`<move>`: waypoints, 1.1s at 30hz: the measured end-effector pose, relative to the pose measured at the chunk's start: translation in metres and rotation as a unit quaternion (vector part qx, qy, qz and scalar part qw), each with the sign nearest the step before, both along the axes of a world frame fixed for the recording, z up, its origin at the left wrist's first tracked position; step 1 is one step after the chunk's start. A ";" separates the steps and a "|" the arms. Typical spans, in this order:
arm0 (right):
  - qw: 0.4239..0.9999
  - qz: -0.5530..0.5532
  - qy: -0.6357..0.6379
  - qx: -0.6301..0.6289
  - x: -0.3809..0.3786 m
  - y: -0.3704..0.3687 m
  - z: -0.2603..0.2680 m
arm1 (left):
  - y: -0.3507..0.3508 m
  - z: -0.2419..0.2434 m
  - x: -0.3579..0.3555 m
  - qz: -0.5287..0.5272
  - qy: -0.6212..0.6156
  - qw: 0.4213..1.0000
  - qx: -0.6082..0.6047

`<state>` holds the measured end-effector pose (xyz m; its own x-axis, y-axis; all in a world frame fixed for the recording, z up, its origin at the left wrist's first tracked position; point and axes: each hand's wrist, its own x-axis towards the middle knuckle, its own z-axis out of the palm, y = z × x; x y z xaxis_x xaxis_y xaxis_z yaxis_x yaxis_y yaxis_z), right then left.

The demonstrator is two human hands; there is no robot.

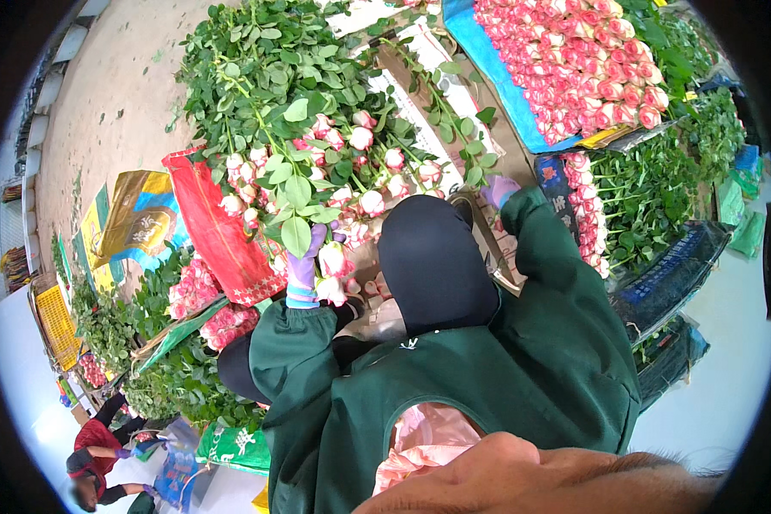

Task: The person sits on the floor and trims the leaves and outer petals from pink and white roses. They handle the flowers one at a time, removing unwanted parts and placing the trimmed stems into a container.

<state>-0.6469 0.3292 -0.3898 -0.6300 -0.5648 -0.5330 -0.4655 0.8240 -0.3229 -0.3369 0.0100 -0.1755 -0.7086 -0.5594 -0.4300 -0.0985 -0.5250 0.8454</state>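
Observation:
My left hand (303, 273), in a purple glove with a striped cuff, is closed around a leafy rose stem (263, 122). Two pink-and-white rose heads (334, 259) show just beside its fingers, and leaves partly cover the grip. Beyond it lies a heap of cut roses (361, 137), heads towards me and leafy stems pointing away. On the right, my purple-gloved right hand (501, 191) grips another leafy stem (443, 106) near its lower end. That stem stretches away over cardboard and white printed sheets (414, 106); the sleeve hides part of this hand.
A large bunch of pink roses (572, 64) lies on blue wrapping at upper right. Wrapped bundles (668, 263) stand at my right. A red star-printed sheet (215, 225) and more roses (193, 289) are at left. Another person (96, 450) works at lower left.

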 end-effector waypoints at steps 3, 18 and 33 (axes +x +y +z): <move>0.996 0.020 -0.069 0.055 -0.013 -0.015 -0.005 | -0.003 -0.009 0.006 -0.005 -0.029 0.999 -0.019; 0.925 -0.110 -0.356 -0.070 -0.042 0.003 -0.052 | 0.004 -0.010 -0.007 0.034 -0.035 0.990 0.130; 0.963 -0.140 -0.096 -0.209 0.039 0.001 0.141 | -0.036 -0.065 0.010 -0.027 -0.046 0.995 -0.086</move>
